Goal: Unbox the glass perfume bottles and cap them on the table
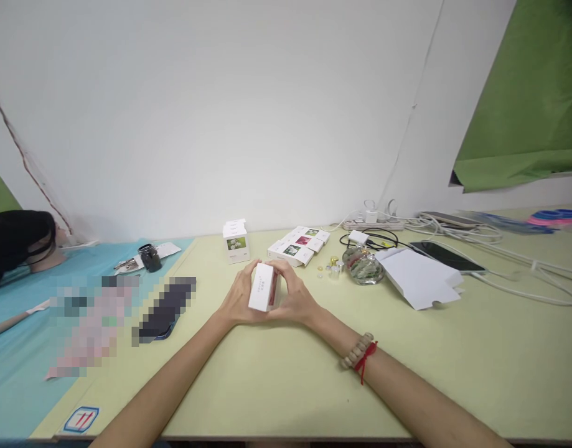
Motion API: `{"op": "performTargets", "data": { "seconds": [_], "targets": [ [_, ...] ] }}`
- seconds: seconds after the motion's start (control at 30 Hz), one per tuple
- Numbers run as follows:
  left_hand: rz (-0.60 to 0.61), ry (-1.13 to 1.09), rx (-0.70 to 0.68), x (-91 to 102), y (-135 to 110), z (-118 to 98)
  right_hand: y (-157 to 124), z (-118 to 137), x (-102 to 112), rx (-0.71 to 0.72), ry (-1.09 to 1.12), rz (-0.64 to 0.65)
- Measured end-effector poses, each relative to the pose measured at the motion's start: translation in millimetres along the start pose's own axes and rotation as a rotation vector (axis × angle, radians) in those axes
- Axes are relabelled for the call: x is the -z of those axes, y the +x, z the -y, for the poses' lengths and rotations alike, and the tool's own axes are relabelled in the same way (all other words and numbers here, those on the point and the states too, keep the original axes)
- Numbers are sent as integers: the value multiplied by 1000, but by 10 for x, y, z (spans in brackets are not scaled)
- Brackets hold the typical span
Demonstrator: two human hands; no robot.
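Observation:
Over the middle of the yellow-green table, a small white box point(263, 286) with printed lettering on its narrow side is held between both hands. My left hand point(240, 297) grips its left side, and my right hand point(292, 295) wraps its right side, where a reddish picture partly shows. Beyond the hands stand some white boxes point(238, 247) with a flower picture. To their right lie several white flower-print boxes point(291, 251) side by side. Glass bottles point(364, 267) and small gold and clear caps point(335, 269) sit farther right.
An unfolded white carton point(421, 277) lies right of the bottles, near a dark-screened phone point(447, 256) and white cables point(523, 283). Left are a dark jar point(150, 257), a blurred-out dark item point(167, 311) and a blue cloth point(15, 361). Another person's head point(19, 246) rests at far left.

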State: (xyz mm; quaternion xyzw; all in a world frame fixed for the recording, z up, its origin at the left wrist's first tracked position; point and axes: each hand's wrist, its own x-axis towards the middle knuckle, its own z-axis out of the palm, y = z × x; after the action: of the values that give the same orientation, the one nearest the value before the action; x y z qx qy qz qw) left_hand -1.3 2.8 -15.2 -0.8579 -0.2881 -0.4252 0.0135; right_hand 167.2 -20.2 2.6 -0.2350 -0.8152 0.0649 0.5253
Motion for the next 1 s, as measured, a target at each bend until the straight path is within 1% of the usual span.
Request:
{"op": "performTargets", "data": {
  "seconds": [0.07, 0.1, 0.23, 0.3, 0.43, 0.5, 0.63, 0.7, 0.87, 1.0],
  "targets": [
    [3, 20, -120, 4, 14, -23, -1, 6, -13, 56, 5, 35],
    [4, 12, -155, 5, 21, -38, -1, 9, -19, 67, 3, 42],
    [-32, -97, -132, 4, 38, -105, -9, 15, -35, 57, -44, 33],
    [-48, -109, -137, -5, 35, -124, -21, 14, -37, 56, -82, 20],
    [-58, -33, -157, -31, 17, -104, -41, 13, -39, 54, -156, -5],
    [-65, 32, -162, -41, 11, -79, -38, 11, -46, 5, -175, -10],
    [-26, 106, -108, -57, 10, -52, -23, -9, -70, -198, -153, -27],
    [6, 102, -66, -62, 12, -54, -18, -17, -77, -258, -127, -32],
    [2, 109, 36, -48, 19, -74, 1, 4, -48, -241, -53, -16],
    [77, 105, 90, -9, 50, -96, 7, 23, -22, -222, -38, 9]
  ]
}}
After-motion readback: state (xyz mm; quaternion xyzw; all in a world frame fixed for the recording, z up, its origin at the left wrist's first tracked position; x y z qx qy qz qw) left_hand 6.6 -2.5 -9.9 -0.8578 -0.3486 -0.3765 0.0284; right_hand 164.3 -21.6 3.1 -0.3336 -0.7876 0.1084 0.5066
